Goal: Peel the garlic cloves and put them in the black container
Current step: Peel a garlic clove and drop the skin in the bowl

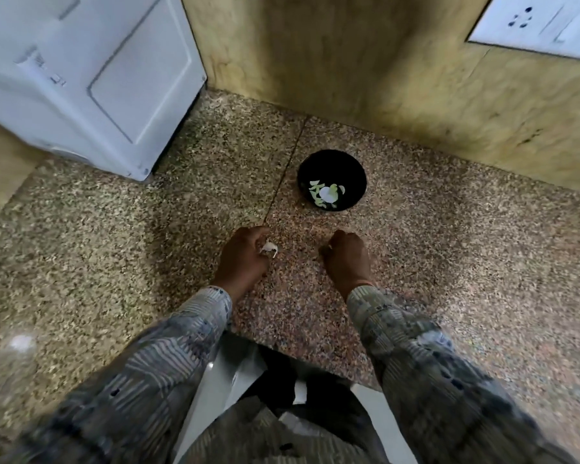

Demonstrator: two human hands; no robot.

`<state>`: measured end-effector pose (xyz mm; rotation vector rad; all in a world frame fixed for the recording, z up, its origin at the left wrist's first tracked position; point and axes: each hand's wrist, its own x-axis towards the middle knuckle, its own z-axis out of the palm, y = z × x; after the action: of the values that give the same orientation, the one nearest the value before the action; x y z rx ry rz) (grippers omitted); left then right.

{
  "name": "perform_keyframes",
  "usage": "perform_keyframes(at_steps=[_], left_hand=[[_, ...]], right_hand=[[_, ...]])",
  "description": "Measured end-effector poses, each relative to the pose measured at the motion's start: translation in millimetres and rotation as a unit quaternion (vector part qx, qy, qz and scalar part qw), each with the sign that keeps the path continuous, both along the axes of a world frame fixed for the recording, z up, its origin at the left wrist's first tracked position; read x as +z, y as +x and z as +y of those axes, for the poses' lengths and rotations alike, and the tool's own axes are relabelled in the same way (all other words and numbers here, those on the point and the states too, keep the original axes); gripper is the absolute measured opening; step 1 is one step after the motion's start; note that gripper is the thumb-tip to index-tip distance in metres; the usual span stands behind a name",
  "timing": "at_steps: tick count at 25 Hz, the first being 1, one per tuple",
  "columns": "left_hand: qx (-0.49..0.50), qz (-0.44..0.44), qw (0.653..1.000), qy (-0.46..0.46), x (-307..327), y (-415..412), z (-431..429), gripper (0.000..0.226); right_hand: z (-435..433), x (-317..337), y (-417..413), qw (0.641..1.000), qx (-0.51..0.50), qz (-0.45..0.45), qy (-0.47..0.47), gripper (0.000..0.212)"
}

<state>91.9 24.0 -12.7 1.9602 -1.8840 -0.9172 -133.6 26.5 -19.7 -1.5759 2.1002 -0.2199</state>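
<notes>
Pinching a garlic clove [268, 248], judged light and papery-skinned, the left hand [245, 257] should grip its firm middle; right hand [346, 257] curled, contents indeterminable; black container [355, 172] beyond both.

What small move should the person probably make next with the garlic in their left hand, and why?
Probably bring the right hand across to pull the loose white skin off the garlic clove pinched in the left hand. The skin seems only partly off, the hands are apart, and the black container with pale pieces lies beyond them, so dropping it in looks premature.
</notes>
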Motion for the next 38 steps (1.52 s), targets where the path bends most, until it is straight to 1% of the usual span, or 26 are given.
perform_keyframes(at_steps=[2,4,5,6,7,8,9,10,11,12,13,14,15,17,18,19,21,23,25,27,29,31,33,35,36,38], left_hand=[[-0.023,-0.02,0.999,-0.014,-9.5,-1.3,-9.0,0.053],[-0.051,-0.04,0.997,-0.031,-15.4,-3.3,-15.5,0.044],[-0.064,-0.047,0.996,-0.043,-17.9,-4.2,-18.7,0.037],[-0.066,-0.043,0.996,-0.051,-18.0,-4.9,-20.9,0.028],[-0.058,-0.028,0.997,-0.045,-18.9,-4.9,-23.3,0.02],[-0.037,-0.014,0.999,-0.021,-18.8,-5.5,-25.4,0.015],[-0.008,0.007,1.0,0.016,-18.0,-6.4,-26.2,0.013],[0.033,0.045,0.997,0.062,-14.8,-7.6,-26.1,0.013],[0.081,0.115,0.984,0.111,-11.0,-9.0,-26.0,0.015],[0.128,0.207,0.957,0.156,-3.0,-11.7,-25.3,0.018],[0.164,0.302,0.919,0.192,7.7,-14.9,-23.5,0.019],[0.184,0.377,0.882,0.215,19.0,-17.7,-22.0,0.02],[0.19,0.428,0.853,0.229,28.8,-20.4,-20.7,0.021],[0.193,0.487,0.814,0.251,47.6,-26.0,-19.9,0.022],[0.191,0.506,0.799,0.261,55.2,-29.0,-19.6,0.02],[0.185,0.523,0.787,0.271,61.9,-32.0,-18.9,0.019],[0.147,0.537,0.782,0.282,75.5,-38.0,-14.7,0.016],[0.102,0.528,0.799,0.27,85.8,-43.6,-8.5,0.018],[0.077,0.504,0.824,0.248,94.0,-50.2,-3.9,0.021],[0.08,0.482,0.844,0.22,101.5,-57.4,0.1,0.025],[0.074,0.464,0.865,0.175,108.5,-65.5,4.3,0.022],[0.067,0.449,0.882,0.129,116.9,-75.0,11.1,0.018],[0.078,0.439,0.89,0.09,125.4,-84.5,18.3,0.017],[0.08,0.429,0.898,0.052,134.8,-91.2,25.2,0.015],[0.072,0.415,0.906,0.029,140.1,-93.8,28.4,0.014],[0.046,0.379,0.924,-0.026,152.7,-102.0,37.5,0.01]], right_hand=[[-4.1,-3.1,3.7,1.0,-0.007,0.015,-0.001,0.023],[-9.1,-4.0,5.9,0.999,-0.031,-0.002,0.03,0.02],[-12.0,-1.9,7.6,0.997,-0.055,-0.04,0.04,0.018],[-15.6,3.4,9.9,0.987,-0.103,-0.115,0.039,0.016],[-20.9,10.3,12.3,0.959,-0.177,-0.221,0.028,0.015],[-27.4,19.4,14.6,0.909,-0.256,-0.328,0.016,0.012],[-34.0,31.1,15.8,0.852,-0.317,-0.416,0.003,0.01],[-41.0,42.5,16.2,0.802,-0.353,-0.481,-0.007,0.01],[-48.7,50.9,15.5,0.769,-0.37,-0.521,-0.014,0.009],[-54.8,59.0,14.3,0.748,-0.377,-0.546,-0.02,0.008],[-58.4,64.7,13.2,0.741,-0.376,-0.556,-0.025,0.009],[-59.2,71.0,12.8,0.742,-0.376,-0.555,-0.03,0.011],[-55.8,75.3,12.1,0.758,-0.37,-0.536,-0.03,0.013],[-37.6,85.8,12.8,0.807,-0.324,-0.494,-0.016,0.015],[-25.8,91.5,14.1,0.826,-0.283,-0.487,0.001,0.013],[-13.5,95.8,15.0,0.839,-0.239,-0.489,0.019,0.012],[7.4,105.1,15.0,0.843,-0.179,-0.507,0.029,0.016],[17.3,112.6,10.0,0.844,-0.164,-0.511,0.007,0.014],[21.4,121.8,2.0,0.854,-0.155,-0.496,-0.011,0.01],[24.0,129.3,-5.0,0.884,-0.135,-0.447,-0.034,0.007],[26.9,133.0,-10.1,0.912,-0.111,-0.389,-0.065,0.008],[30.0,140.8,-14.8,0.924,-0.094,-0.359,-0.092,0.007],[32.0,151.2,-23.3,0.918,-0.08,-0.375,-0.1,0.006],[34.0,167.0,-33.6,0.893,-0.087,-0.435,-0.077,0.007],[35.3,175.1,-38.2,0.883,-0.09,-0.457,-0.064,0.009],[40.1,185.9,-49.0,0.875,-0.082,-0.473,-0.059,0.014]])
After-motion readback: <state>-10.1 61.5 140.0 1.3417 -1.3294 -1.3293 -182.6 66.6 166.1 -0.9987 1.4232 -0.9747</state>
